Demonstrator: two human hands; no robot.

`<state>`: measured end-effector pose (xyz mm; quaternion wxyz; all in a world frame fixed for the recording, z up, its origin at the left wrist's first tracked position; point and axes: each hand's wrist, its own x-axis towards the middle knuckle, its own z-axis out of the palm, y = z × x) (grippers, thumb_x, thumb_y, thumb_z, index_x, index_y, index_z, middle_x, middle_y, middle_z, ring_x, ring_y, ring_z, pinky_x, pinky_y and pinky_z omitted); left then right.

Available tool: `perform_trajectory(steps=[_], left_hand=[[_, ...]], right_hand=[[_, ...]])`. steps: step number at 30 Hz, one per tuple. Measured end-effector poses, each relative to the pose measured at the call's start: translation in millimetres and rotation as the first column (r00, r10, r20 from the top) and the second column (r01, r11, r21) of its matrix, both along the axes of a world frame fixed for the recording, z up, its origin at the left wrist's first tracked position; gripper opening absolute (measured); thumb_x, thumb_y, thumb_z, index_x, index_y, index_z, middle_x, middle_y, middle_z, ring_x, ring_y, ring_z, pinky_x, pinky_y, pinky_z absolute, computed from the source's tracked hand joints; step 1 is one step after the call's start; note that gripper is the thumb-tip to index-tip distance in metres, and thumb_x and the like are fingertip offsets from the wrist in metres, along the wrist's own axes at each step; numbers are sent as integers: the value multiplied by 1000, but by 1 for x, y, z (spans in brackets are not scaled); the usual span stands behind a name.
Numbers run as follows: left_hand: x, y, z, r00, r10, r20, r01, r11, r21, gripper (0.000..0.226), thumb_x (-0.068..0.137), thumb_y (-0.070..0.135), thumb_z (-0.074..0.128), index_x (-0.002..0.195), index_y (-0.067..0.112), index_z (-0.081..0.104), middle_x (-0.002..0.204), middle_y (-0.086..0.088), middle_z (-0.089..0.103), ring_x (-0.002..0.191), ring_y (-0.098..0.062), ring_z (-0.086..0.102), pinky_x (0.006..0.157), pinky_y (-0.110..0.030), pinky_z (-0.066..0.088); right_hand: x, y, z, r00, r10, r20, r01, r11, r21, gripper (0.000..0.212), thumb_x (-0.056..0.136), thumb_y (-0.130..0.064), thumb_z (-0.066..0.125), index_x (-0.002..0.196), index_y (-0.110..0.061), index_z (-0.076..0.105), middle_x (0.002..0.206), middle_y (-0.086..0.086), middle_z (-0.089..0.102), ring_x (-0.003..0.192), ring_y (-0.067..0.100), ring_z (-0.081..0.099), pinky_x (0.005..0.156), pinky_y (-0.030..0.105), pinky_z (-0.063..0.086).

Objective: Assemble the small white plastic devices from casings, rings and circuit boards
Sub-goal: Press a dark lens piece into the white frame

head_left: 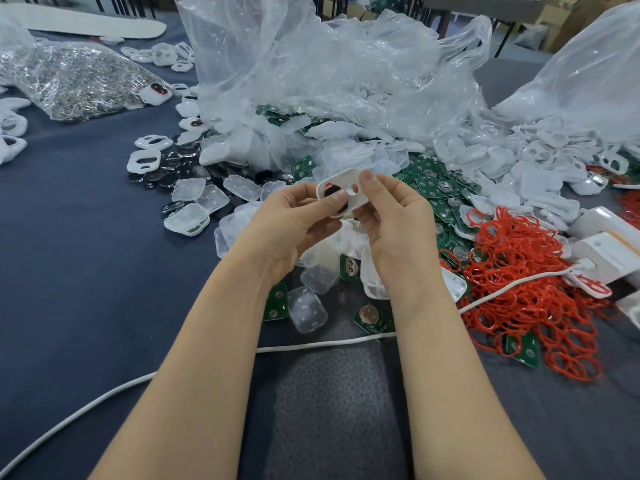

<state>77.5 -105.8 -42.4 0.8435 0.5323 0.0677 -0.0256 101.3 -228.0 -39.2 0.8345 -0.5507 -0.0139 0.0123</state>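
One casing [341, 180]: we hold it above the desk [86, 271], between our two hands.
Left hand [294, 221]: fingers clamped on its left end.
Right hand [394, 216]: fingers clamped on its right end.
Red rings [519, 268]: one heap, too many to count.

A person is working with a bare left hand [287, 223] and bare right hand [394, 220], both forearms showing uncovered as far as they are in view, the fingernails trimmed short and plain.
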Motion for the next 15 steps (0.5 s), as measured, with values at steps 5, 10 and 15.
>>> perform_trajectory(steps=[5, 10, 15], left_hand=[[1, -4, -2, 995, 89, 51, -95, 988, 119, 10, 84, 11, 70, 90, 10, 62, 73, 4, 73, 70, -6, 69, 67, -16, 54], [-1, -7, -3, 981, 135, 138, -167, 954, 248, 8, 87, 16, 69, 88, 16, 61, 77, 5, 72, 74, -6, 68, 68, -18, 55], [-2, -12, -2, 977, 149, 151, -184, 951, 249, 4, 91, 13, 64, 91, 12, 60, 86, -5, 70, 82, -14, 70, 74, -23, 58]], right_hand=[[1, 0, -2, 1000, -22, 19, 22, 1000, -13, 7, 88, -11, 64, 82, -8, 63, 69, 2, 67, 66, 17, 59, 63, 25, 51], [2, -1, -3, 1000, -25, 17, 26, 1000, -12, 7, 88, -11, 64, 83, -7, 63, 67, -1, 67, 64, 14, 59, 64, 25, 52], [3, 0, -4, 999, -38, 16, 38, 999, -14, 9, 89, -11, 64, 80, -8, 63, 66, -1, 67, 62, 12, 61, 61, 22, 53]])
